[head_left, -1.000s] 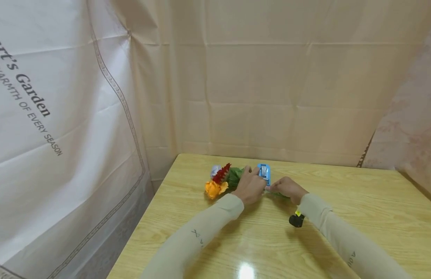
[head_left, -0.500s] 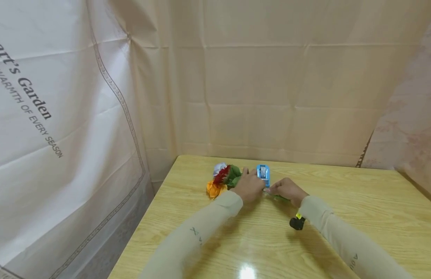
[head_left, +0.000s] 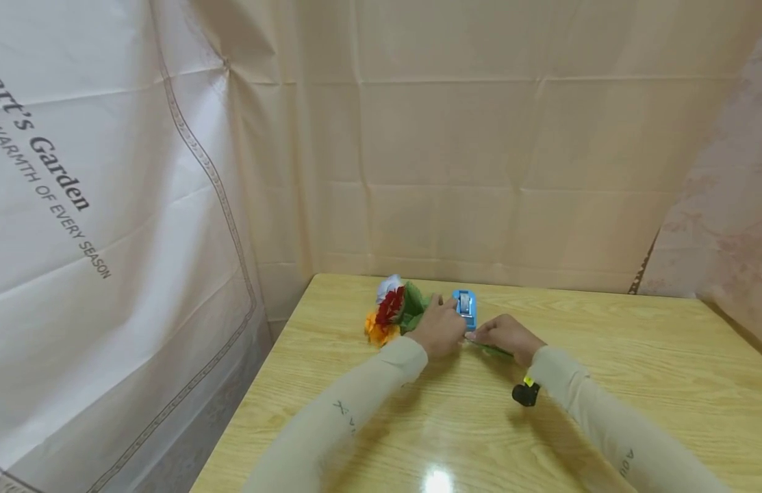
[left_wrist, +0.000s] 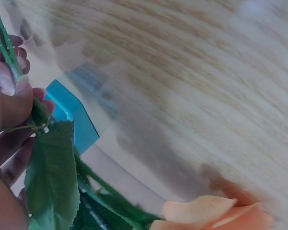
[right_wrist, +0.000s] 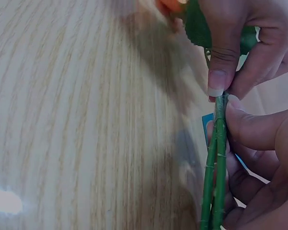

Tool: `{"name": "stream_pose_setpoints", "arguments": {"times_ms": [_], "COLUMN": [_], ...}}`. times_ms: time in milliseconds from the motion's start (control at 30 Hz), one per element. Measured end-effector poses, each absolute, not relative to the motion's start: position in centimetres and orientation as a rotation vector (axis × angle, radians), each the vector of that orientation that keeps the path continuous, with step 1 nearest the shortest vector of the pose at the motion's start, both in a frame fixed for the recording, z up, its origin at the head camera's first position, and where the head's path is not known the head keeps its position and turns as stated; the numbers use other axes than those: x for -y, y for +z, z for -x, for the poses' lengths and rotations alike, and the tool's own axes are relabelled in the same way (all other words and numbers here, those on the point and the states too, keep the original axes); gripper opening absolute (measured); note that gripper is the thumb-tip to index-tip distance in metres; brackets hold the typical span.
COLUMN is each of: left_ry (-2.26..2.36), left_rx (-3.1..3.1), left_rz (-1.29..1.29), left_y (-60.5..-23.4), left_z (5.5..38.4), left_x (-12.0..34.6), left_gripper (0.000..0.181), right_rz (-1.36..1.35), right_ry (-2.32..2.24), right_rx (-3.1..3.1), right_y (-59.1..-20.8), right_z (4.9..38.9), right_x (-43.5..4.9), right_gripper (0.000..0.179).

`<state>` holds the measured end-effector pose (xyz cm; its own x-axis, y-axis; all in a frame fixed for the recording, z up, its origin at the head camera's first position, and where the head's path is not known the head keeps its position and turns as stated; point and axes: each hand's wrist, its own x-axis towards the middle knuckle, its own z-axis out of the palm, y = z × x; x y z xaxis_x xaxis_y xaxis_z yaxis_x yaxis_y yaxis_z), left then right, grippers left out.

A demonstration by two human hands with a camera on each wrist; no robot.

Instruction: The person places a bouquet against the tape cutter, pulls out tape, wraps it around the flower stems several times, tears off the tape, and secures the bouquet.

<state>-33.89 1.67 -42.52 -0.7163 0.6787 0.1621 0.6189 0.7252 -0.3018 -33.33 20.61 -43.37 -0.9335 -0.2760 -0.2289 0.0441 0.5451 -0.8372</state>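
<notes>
My left hand (head_left: 439, 330) grips a small bunch of artificial flowers by their green stems (right_wrist: 220, 167). A white flower (head_left: 389, 287), a red flower (head_left: 391, 306) and an orange flower (head_left: 381, 333) point left, with green leaves (left_wrist: 53, 175) behind the heads. Close beside it, my right hand (head_left: 510, 335) pinches the same stems between thumb and fingers. In the right wrist view, shiny clear tape (right_wrist: 219, 108) lies round the stems where the two thumbs nearly meet. A blue tape dispenser (head_left: 465, 308) sits just beyond the hands, partly hidden by the left fingers.
Under everything lies a light wooden table (head_left: 633, 370). A small black object with a yellow part (head_left: 526, 394) shows beside the right cuff. A beige cloth (head_left: 442, 150) hangs behind the table, and a printed white cloth (head_left: 109, 205) hangs at the left.
The flower heads have turned in my left hand: the white one has shifted up and back, the orange one slightly up. Both hands stay nearly in place; the dispenser has hardly moved.
</notes>
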Motion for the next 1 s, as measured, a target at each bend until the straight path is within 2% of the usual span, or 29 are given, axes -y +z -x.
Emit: {"name": "stream_pose_setpoints", "arguments": {"times_ms": [367, 600, 1000], "left_ry": [0.428, 0.371, 0.527], "left_rx": [2.502, 2.445, 2.283], "left_rz": [1.032, 1.077, 1.181], "left_y": [-42.7, -42.9, -42.9], "left_z": [33.5, 33.3, 33.0], "left_x": [-1.1, -0.8, -0.2], "left_gripper": [0.016, 0.009, 0.016], "right_rz": [0.18, 0.196, 0.233], "right_ry": [-1.391, -1.371, -1.323], "right_rx": [-2.367, -2.315, -2.265], "right_y": [-43.1, -42.8, -42.5], "right_z": [33.4, 33.2, 33.0], "right_x": [-20.8, -20.9, -21.0], "right_gripper": [0.035, 0.039, 0.041]}}
